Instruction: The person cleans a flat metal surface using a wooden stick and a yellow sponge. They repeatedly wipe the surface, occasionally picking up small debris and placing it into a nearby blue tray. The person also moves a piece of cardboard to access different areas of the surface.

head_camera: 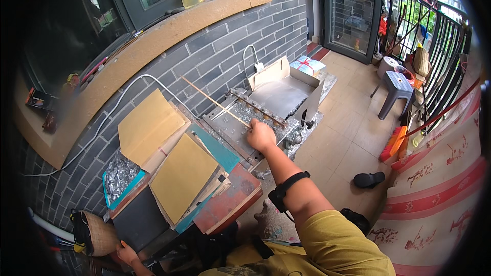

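Observation:
My right hand [261,136] is closed around the lower end of a thin wooden stick [215,102]. The stick slants up and left across a metal machine bed [232,128] strewn with silvery scraps. Close beyond that hand, a rusty bar with bolts [261,109] crosses the bed, in front of a smooth metal plate [282,94]. At the lower left, my left hand [126,253] is by the near edge of a dark board [142,218], beside a woven basket [101,234]. Whether it grips anything there is unclear.
Two stacks of tan sheets [151,126] [184,176] lie on the bench near a teal tray [124,188] of silvery scraps. A white cable [103,119] runs along the brick wall. A plastic stool [399,86], a broom [393,143] and a black shoe [369,179] stand rightward.

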The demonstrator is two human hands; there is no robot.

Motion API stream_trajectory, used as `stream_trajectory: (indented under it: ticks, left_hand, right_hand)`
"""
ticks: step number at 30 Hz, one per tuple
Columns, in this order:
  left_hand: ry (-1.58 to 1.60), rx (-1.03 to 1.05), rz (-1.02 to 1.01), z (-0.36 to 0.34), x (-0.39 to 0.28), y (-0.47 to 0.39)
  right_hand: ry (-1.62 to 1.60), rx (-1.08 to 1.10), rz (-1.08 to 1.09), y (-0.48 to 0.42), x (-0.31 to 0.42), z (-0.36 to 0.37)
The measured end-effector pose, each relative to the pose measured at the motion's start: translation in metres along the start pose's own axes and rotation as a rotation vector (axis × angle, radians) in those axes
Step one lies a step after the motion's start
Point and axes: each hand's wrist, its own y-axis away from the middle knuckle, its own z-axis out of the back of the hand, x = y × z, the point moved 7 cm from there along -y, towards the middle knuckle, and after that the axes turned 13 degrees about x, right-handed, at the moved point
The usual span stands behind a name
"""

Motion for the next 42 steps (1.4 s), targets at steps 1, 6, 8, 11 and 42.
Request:
stream_trajectory:
  ticks: [1, 6, 8, 11, 42]
  left_hand:
    - [-0.003, -0.01, 0.004, -0.001, 0.0, 0.0]
    - [0.031, -0.064, 0.005, -0.004, 0.009, -0.005]
    - [0.041, -0.081, -0.011, -0.005, 0.009, -0.006]
    - [0.051, -0.083, -0.035, -0.006, 0.005, -0.006]
    - [0.174, 0.143, -0.378, -0.014, -0.094, 0.051]
  right_hand:
    - [0.0, 0.0, 0.001, 0.0, 0.0, 0.0]
    - [0.007, 0.007, 0.006, 0.001, 0.002, 0.0]
    - [0.005, 0.007, 0.006, 0.0, 0.002, 0.001]
    - [-0.012, -0.021, 0.018, -0.001, -0.001, 0.001]
    - [0.622, -0.214, -0.111, 0.033, -0.047, 0.192]
